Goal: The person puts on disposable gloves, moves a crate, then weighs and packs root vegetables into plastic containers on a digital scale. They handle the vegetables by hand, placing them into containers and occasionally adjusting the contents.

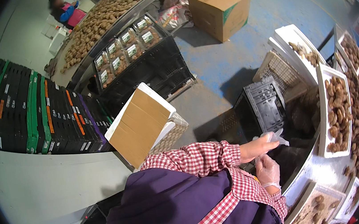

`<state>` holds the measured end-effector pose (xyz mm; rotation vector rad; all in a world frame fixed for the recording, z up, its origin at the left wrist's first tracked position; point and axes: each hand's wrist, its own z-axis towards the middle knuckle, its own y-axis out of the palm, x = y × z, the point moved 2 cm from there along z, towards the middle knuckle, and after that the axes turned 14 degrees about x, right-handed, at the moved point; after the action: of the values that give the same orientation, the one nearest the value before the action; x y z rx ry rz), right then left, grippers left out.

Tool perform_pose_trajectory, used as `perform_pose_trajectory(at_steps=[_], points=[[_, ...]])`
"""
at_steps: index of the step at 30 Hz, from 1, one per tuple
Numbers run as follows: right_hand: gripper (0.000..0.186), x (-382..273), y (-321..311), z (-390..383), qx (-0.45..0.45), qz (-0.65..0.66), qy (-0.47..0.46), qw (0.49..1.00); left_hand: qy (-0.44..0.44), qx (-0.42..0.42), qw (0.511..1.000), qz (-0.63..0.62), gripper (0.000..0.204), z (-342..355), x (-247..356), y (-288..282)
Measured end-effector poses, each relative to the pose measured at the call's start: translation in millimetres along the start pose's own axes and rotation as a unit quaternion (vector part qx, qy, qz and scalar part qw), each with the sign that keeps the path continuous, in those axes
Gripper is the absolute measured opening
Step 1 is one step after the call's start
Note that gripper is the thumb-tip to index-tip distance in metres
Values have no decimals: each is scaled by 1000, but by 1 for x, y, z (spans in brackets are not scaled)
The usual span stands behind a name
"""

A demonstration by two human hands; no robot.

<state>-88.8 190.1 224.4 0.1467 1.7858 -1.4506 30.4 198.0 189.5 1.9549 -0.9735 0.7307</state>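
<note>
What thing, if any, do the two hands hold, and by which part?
The left hand touches translucent plastic, perhaps holding it; by which part, and whether the right hand holds anything, cannot be told.

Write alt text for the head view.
A left hand, touching crumpled clear plastic, is close to a gloved right hand. Nearby are a black crate and a white tray of brown, mushroom-like produce.

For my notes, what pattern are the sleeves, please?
The sleeves are red and white checked: head view.
</note>
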Motion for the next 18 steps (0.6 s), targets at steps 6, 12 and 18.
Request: perform_pose_trajectory(at_steps=[6,12,18], points=[[7,-32,34,52,-12,93,37,995,67,77,995,-21,53,6,26,-57],[7,-110,98,119,12,136,-200,970,92,23,990,-100,53,-11,55,-140],[9,-201,158,117,-205,102,-372,900,210,214,901,-313,76,-54,101,-238]])
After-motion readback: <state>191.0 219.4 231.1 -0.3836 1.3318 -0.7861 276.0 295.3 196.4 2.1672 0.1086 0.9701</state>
